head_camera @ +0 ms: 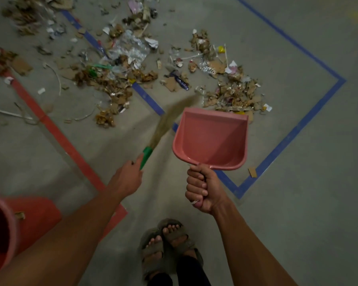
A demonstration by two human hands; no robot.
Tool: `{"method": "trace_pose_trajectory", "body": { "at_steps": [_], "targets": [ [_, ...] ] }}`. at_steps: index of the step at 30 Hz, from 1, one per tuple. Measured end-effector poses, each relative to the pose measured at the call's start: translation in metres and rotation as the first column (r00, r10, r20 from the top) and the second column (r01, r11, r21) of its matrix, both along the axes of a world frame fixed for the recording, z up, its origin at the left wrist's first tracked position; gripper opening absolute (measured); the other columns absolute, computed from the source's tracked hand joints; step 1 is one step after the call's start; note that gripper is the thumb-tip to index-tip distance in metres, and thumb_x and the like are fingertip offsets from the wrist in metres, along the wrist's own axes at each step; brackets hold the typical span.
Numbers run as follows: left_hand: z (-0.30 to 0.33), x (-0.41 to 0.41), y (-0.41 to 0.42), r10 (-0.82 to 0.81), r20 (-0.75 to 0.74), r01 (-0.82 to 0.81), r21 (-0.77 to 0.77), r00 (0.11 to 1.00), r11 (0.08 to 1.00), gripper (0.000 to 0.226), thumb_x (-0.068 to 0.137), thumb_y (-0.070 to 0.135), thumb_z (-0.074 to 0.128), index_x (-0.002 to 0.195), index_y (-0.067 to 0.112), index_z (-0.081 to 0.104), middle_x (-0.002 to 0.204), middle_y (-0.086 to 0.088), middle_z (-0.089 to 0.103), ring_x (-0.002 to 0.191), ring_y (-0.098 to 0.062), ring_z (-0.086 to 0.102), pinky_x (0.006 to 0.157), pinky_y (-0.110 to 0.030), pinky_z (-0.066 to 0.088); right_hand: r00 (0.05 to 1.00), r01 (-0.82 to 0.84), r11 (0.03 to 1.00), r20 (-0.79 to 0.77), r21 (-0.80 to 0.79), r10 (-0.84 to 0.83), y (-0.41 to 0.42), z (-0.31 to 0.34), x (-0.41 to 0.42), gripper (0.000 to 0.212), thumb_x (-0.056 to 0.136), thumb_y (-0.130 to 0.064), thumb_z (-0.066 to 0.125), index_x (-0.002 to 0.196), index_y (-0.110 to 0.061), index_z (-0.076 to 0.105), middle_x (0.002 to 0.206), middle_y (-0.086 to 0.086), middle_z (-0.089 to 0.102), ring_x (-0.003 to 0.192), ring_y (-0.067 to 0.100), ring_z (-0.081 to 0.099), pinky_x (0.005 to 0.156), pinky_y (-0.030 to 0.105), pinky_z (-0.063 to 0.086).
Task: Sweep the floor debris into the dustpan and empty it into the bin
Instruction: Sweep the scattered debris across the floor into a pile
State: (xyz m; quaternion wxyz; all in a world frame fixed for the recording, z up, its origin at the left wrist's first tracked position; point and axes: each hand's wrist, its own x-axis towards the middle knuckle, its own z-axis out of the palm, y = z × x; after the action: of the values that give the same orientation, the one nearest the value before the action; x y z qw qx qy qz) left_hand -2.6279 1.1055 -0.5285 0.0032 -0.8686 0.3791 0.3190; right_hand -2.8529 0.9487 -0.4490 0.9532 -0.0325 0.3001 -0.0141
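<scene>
Floor debris [120,65]: torn cardboard, foil and paper scraps strewn over the concrete floor [308,203], across the blue tape lines [293,131].
Bin [2,230]: red, at lower left, beside the red tape line [70,145].
Dustpan [211,139]: pink, empty, held above the floor, near the debris.
Broom [163,129]: green handle, blurred bristles.
Right hand [203,188]: fingers curled round the dustpan handle.
Left hand [126,178]: grips the broom handle; fingers hidden.

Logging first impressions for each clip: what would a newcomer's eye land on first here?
Most likely the pink dustpan at centre, empty, gripped by its handle in the right hand. Next, the left hand holding a green-handled broom, its bristles blurred, pointing toward the debris of cardboard scraps and foil strewn across the upper floor. A red bin sits at the lower left edge.
</scene>
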Motion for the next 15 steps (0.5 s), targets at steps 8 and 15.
{"method": "trace_pose_trajectory", "body": {
  "at_steps": [8,15],
  "targets": [
    [-0.005,0.002,-0.021,0.247,0.037,-0.249,0.226,0.968,0.942,0.052,0.095,0.02,0.053,0.143,0.007,0.04,0.131,-0.02,0.058,0.116,-0.039,0.062,0.096,-0.047,0.054,0.999,0.017,1.0,-0.047,-0.02,-0.018,-0.002,-0.001,-0.015,0.044,0.1,-0.019,0.044,0.058,-0.022,0.032,0.042,-0.008,0.016,0.032,0.007,0.011,0.033,0.018,0.016],
    [0.012,-0.031,-0.02,0.423,0.056,-0.42,-0.054,0.905,0.906,0.057,0.106,0.048,0.039,0.145,0.005,0.037,0.127,-0.024,0.056,0.109,-0.047,0.059,0.089,-0.053,0.05,0.995,0.072,0.997,-0.071,-0.01,-0.073,-0.002,0.003,-0.041,0.043,0.1,-0.019,0.046,0.06,-0.022,0.03,0.04,-0.008,0.02,0.031,0.007,0.013,0.033,0.017,0.015]
  ]
}}
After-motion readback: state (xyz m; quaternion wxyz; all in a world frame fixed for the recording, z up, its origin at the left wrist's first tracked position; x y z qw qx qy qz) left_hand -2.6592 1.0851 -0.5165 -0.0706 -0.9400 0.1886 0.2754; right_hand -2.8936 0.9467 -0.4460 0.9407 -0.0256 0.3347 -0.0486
